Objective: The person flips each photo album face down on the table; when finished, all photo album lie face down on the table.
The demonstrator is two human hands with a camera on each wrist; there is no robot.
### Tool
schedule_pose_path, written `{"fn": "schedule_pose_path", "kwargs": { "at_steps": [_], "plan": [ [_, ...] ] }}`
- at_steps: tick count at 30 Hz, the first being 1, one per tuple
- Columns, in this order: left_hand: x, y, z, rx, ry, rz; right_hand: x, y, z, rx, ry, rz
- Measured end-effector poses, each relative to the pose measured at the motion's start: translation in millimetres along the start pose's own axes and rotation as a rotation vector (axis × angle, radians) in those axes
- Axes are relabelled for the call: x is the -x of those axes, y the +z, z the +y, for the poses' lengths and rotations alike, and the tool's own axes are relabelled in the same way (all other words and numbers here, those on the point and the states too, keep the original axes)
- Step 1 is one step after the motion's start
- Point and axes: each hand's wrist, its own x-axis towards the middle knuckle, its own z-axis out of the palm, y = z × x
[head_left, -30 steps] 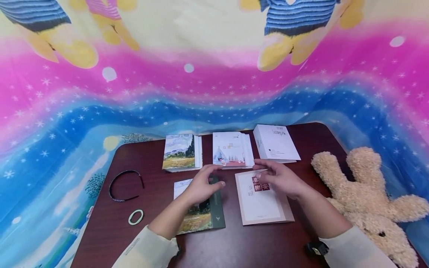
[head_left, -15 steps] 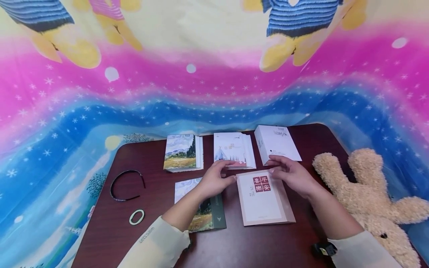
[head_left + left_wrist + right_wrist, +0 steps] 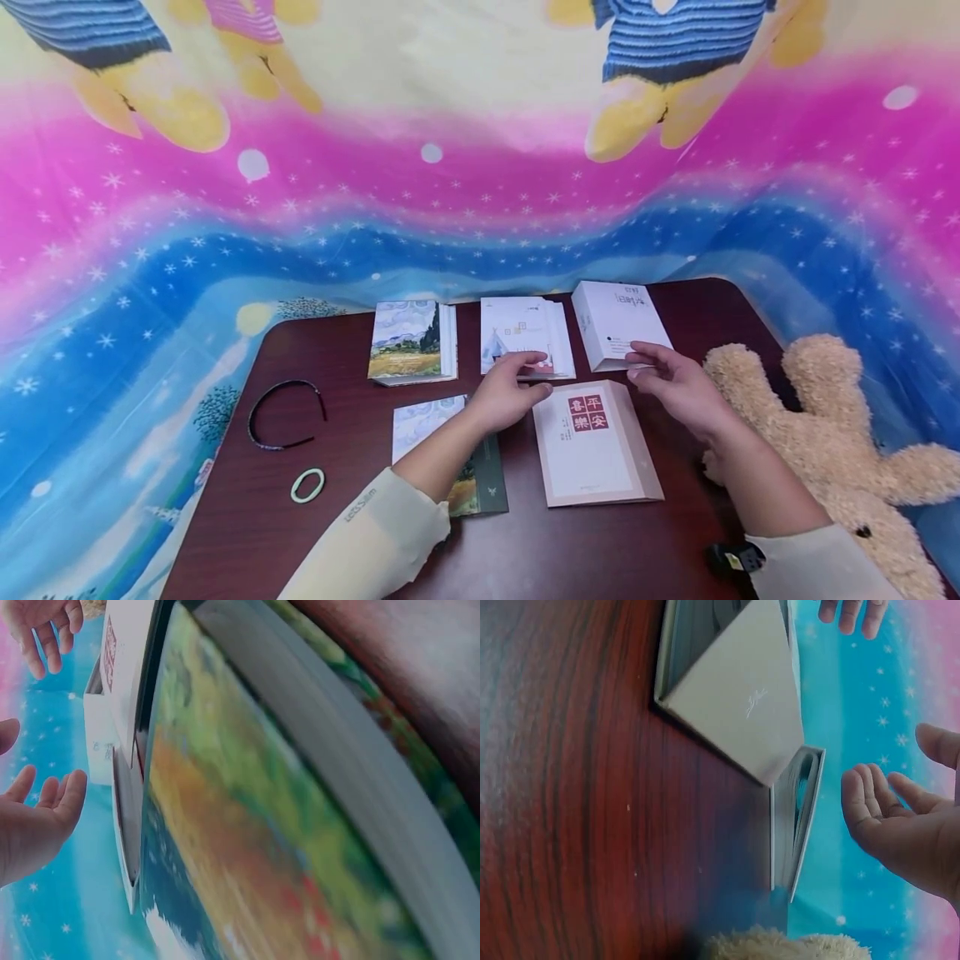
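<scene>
My left hand (image 3: 506,396), fingers relaxed and spread, hovers between the tent-picture album (image 3: 517,333) and the pale album with red characters (image 3: 588,450). My right hand (image 3: 678,387) hangs at the near edge of the white album with dark lettering (image 3: 622,321), thumb apart from the fingers. Neither hand holds anything; in the left wrist view the left hand (image 3: 41,825) has air around its fingers, as does the right hand (image 3: 907,825) in the right wrist view. Below my left forearm lies a landscape-painting album (image 3: 427,417), partly hidden by it.
Another landscape album (image 3: 405,342) stands at the back left of the dark wooden table (image 3: 337,550). At the left lie a black headband (image 3: 255,425) and a pale green bangle (image 3: 294,492). A plush toy (image 3: 825,425) lies at the right edge. A printed cloth (image 3: 465,192) hangs behind.
Both hands have drifted to the right above the albums. The right hand has left the red-character album's cover and now overlaps the white album. The albums stay in place.
</scene>
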Motion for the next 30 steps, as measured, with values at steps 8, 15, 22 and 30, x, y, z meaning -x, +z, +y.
{"fn": "schedule_pose_path", "kwargs": {
  "at_steps": [8,15,22,30],
  "plan": [
    [-15.6,13.7,1.1,0.038,0.001,0.0,-3.8,-4.3,5.2,0.064,0.021,0.05],
    [-28.8,21.9,3.8,0.005,-0.036,0.011,-12.9,-5.5,8.0,0.052,0.062,0.11],
    [-42.7,29.3,9.8,-0.003,-0.055,0.023,-23.6,-7.6,8.3,0.012,0.123,0.175],
    [-54.0,36.8,23.6,0.043,-0.099,0.009,-39.0,-9.6,10.7,-0.048,0.147,0.238]
  ]
}}
